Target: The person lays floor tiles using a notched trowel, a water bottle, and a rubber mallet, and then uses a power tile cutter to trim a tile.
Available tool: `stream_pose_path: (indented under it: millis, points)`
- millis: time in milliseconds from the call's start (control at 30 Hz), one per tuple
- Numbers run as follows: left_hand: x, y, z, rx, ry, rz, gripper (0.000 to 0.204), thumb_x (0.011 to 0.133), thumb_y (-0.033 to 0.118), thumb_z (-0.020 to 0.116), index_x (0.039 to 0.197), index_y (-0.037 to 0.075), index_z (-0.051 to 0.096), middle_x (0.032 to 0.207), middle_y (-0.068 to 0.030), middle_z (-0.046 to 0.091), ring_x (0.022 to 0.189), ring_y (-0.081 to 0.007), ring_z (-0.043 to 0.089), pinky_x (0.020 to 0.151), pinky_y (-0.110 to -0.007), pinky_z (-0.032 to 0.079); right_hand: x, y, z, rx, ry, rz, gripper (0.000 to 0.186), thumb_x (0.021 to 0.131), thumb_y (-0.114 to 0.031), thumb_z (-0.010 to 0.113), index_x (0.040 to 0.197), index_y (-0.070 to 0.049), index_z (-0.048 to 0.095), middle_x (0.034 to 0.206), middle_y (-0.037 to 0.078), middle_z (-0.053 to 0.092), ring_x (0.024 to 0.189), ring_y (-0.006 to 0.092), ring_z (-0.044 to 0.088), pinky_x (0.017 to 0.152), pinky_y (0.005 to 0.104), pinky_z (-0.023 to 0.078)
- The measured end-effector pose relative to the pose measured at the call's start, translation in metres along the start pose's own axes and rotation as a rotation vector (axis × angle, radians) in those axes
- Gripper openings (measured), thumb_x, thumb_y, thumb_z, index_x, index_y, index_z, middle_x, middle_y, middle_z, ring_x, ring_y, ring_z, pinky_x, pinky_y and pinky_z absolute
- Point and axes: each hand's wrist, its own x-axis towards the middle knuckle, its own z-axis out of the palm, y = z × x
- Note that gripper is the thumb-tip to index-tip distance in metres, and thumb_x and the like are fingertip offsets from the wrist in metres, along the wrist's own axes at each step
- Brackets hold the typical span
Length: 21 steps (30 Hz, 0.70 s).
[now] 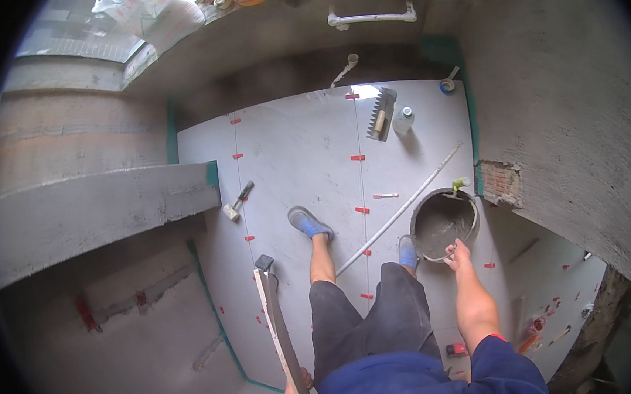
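A round dark bucket (422,208) with grey mortar inside stands on the tiled floor by my right foot. At its near rim, my right hand (455,253) has its fingers closed on what looks like the thin bucket handle (475,223). My left hand (306,379) is low in the view, wrapped round a long straight bar (280,333) with a pale edge and a grey-brown face. The bar slants up beside my left leg, and most of that hand is hidden behind it. A small dark block (264,262) shows at the bar's far end.
Large pale tiles with red levelling wedges (358,158) cover the floor. A mallet (238,201) lies left, a notched trowel (381,115) and a bottle (403,120) far ahead. A long white rod (405,206) crosses toward the bucket. A grey ledge (109,213) juts from the left.
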Motion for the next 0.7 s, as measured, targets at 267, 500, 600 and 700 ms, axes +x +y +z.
stream_pose_path:
  millis: [267, 500, 600, 700]
  points:
    - [0.135, 0.210, -0.022, 0.218, 0.192, -0.057, 0.036, 0.093, 0.047, 0.047, 0.078, 0.014, 0.050, 0.066, -0.0009, 0.046, 0.055, -0.0163, 0.045, 0.047, -0.032, 0.037, -0.057, -0.001, 0.085, -0.417, 0.124, -0.027, 0.036, 0.095, -0.045, 0.051, 0.113, -0.014, 0.052, 0.096, 0.000, 0.055, 0.095, 0.0191, 0.052, 0.076, 0.0419, 0.044]
    - [0.239, 0.405, -0.040, 0.499, 0.410, -0.326, 0.066, 0.093, 0.066, 0.039, 0.104, 0.006, 0.064, 0.087, -0.0076, 0.065, 0.075, -0.0209, 0.062, 0.066, -0.037, 0.053, -0.390, 0.130, 0.348, -0.416, -1.054, 0.204, 0.040, 0.090, -0.026, 0.063, 0.124, -0.007, 0.057, 0.126, 0.009, 0.056, 0.117, 0.0214, 0.056, 0.094, 0.0402, 0.049]
    - [0.267, 0.484, -0.014, 0.632, 0.231, -0.209, 0.078, 0.095, 0.065, 0.035, 0.121, -0.004, 0.060, 0.113, -0.0166, 0.066, 0.101, -0.0246, 0.065, 0.088, -0.036, 0.052, -0.497, 0.169, 0.430, -0.303, -1.169, 0.412, 0.066, 0.094, -0.038, 0.060, 0.144, -0.004, 0.034, 0.139, 0.011, 0.047, 0.121, 0.0218, 0.051, 0.095, 0.0463, 0.046]
    - [0.300, 0.567, 0.027, 0.999, 0.263, -0.105, 0.080, 0.095, 0.065, 0.035, 0.120, -0.006, 0.060, 0.114, -0.0199, 0.066, 0.102, -0.0274, 0.064, 0.092, -0.036, 0.048, -0.512, 0.174, 0.500, -0.126, -0.765, 0.239, 0.042, 0.097, -0.027, 0.058, 0.126, 0.003, 0.054, 0.118, 0.012, 0.062, 0.109, 0.0210, 0.059, 0.089, 0.0361, 0.050]
